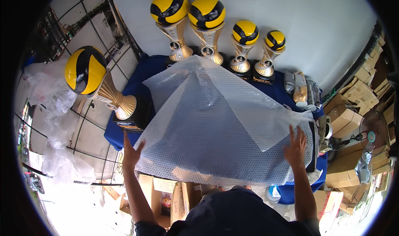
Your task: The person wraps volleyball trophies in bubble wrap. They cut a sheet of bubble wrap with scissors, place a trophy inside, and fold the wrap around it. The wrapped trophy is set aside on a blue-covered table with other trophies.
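Observation:
A large clear sheet of bubble wrap [203, 132] lies spread over the table in front of me, with one corner folded over toward the near right. My left hand [132, 154] is at the sheet's left edge, thumb and fingers apart, holding nothing. Near the right end, my right hand [295, 148] has its fingers spread on or just over the wrap; contact is hard to tell. Just beyond my left hand stands a trophy [112, 90] topped by a yellow and black ball, on a black base.
Along the back wall stand two large ball trophies [178, 39] and two smaller ones [246, 45]. A blue cloth [113, 132] covers the table. Wrapped items [300, 88] lie at the back right. Cardboard boxes [343, 119] and a fan [371, 136] are at right; plastic bags [52, 90] hang at left.

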A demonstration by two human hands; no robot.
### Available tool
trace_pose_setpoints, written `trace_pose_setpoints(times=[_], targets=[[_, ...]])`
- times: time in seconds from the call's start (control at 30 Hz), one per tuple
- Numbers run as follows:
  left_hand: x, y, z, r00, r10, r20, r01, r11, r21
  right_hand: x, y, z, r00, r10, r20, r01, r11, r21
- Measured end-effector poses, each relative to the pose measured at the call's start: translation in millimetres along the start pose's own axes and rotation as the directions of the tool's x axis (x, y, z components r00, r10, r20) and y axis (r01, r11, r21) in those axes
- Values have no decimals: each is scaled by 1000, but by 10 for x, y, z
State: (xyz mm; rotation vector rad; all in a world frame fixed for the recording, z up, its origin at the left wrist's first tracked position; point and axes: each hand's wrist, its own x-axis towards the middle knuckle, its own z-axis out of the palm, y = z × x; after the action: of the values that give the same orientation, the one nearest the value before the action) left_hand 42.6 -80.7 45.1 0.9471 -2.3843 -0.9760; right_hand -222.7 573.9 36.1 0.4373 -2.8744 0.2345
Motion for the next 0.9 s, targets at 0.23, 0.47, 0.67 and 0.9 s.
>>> trace_pose_setpoints(times=[0.23, 0.47, 0.67, 0.9], targets=[[1725, 340, -232, 819, 110, -564, -233, 961, -151, 68, -17, 606, 967, -254, -27, 255, 966, 39], [2271, 390, -445, 799, 163, -578, -277, 954, -114, 669, -202, 180, 902, 180, -393, 63, 844, 532], [1759, 1335, -759, 745, 306, -593, -274, 951, 147, 1412, -41, -772, 896, 168, -412, 49, 883, 466], [656, 2533, -1136, 897, 314, -310, -355, 931, -83, 2070, 158, -911, 921, 108, -375, 43, 927, 372]])
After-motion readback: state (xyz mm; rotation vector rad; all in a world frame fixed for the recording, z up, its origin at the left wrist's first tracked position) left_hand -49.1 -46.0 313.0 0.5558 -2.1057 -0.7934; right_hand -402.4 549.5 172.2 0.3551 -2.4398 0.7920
